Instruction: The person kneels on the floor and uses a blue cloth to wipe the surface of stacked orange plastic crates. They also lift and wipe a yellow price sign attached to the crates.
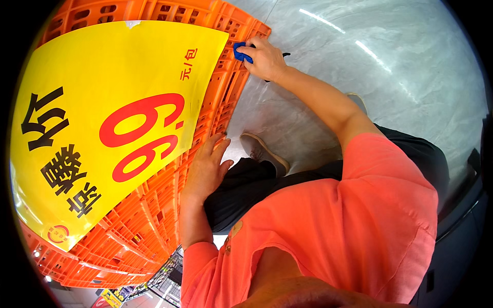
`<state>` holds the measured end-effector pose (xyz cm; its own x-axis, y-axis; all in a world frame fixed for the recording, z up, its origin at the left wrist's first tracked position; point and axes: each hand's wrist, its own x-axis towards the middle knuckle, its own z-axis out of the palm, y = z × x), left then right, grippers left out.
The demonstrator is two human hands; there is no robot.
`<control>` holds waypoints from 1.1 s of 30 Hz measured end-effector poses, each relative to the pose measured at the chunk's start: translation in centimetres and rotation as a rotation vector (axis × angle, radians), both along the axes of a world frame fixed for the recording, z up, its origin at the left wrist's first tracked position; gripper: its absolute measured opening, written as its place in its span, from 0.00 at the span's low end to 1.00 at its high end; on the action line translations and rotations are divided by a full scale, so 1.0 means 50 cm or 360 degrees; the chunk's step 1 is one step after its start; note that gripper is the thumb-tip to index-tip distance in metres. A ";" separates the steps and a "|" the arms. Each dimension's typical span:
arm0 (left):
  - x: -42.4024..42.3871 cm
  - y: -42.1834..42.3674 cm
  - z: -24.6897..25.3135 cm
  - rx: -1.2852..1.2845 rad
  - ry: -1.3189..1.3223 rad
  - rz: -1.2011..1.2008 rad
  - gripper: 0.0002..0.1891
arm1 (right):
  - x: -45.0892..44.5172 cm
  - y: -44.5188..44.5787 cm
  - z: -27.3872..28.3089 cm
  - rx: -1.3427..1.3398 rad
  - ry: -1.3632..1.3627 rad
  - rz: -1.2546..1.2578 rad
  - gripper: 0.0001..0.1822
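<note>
My right hand (265, 59) grips a bunched blue cloth (242, 52) against the side of an orange plastic crate stack (223, 84), close to its corner. A small dark thing, partly hidden, shows behind that wrist. My left hand (208, 165) holds nothing; its fingers are apart and rest on or close to the crates' lattice side. A big yellow price sign (154, 69) with red and black writing lies flat over the crates, its edge a little away from both hands. The sign's rim has a small torn or whitish spot.
The grey floor (308, 96) shines beside the crates. The person's shoe (262, 150) stands close to the crate stack. Store shelves and a wire rack (167, 285) show at the bottom edge. A dark cabinet-like surface (450, 246) is at the right.
</note>
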<state>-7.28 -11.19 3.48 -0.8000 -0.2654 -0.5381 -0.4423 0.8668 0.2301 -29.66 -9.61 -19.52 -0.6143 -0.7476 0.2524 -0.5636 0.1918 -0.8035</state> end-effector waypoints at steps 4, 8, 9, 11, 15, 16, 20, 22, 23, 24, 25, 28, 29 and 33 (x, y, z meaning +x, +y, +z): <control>0.002 0.000 -0.005 -0.0033 0.0016 -0.0042 0.25 | 0.008 -0.013 0.010 0.0063 -0.0116 -0.0140 0.18; 0.000 0.000 -0.016 -0.0032 0.0030 -0.0088 0.25 | 0.011 -0.024 0.050 0.0399 -0.0069 -0.0049 0.19; 0.004 0.004 -0.010 -0.0034 0.0009 -0.0063 0.26 | 0.009 -0.026 0.074 0.0499 -0.0061 0.0010 0.19; 0.002 0.000 -0.016 -0.0008 0.0000 -0.0075 0.26 | -0.022 -0.022 0.110 0.0725 0.0011 0.0221 0.19; -0.014 0.002 -0.011 -0.0015 0.0018 -0.0098 0.26 | -0.074 -0.020 0.139 0.1065 -0.0109 0.0327 0.20; -0.013 0.003 -0.010 -0.0014 0.0021 -0.0087 0.26 | -0.081 -0.016 0.136 0.1099 -0.0200 0.0287 0.20; -0.003 0.009 -0.009 -0.0011 0.0008 -0.0065 0.26 | -0.093 0.010 0.093 0.0682 -0.0373 -0.0253 0.22; 0.001 0.012 -0.011 -0.0001 -0.0028 -0.0047 0.26 | -0.098 0.001 0.070 0.0483 -0.0260 -0.0251 0.22; 0.004 0.013 -0.013 0.0013 -0.0031 -0.0043 0.26 | -0.100 -0.004 0.062 0.0383 -0.0203 -0.0247 0.22; 0.004 0.010 -0.014 0.0022 -0.0027 -0.0046 0.26 | -0.107 -0.010 0.061 0.0440 -0.0192 -0.0263 0.22; 0.005 0.008 -0.016 0.0031 -0.0022 -0.0048 0.26 | -0.114 -0.015 0.062 0.0497 -0.0182 -0.0279 0.22; 0.002 0.003 -0.018 0.0013 0.0033 -0.0040 0.26 | -0.115 -0.025 0.074 0.0626 -0.0144 -0.0319 0.22; 0.001 0.002 -0.016 0.0008 0.0019 -0.0045 0.26 | -0.116 -0.026 0.079 0.0663 -0.0131 -0.0334 0.22; 0.002 0.003 -0.014 -0.0001 0.0007 -0.0083 0.26 | -0.181 -0.013 0.106 0.0698 -0.0528 0.0069 0.21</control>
<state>-7.17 -11.05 2.79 -0.8150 -0.2238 -0.5345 -0.3957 0.8888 0.2313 -38.70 -10.26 -14.24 -0.5739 -0.7657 -0.2906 -0.3084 0.5307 -0.7894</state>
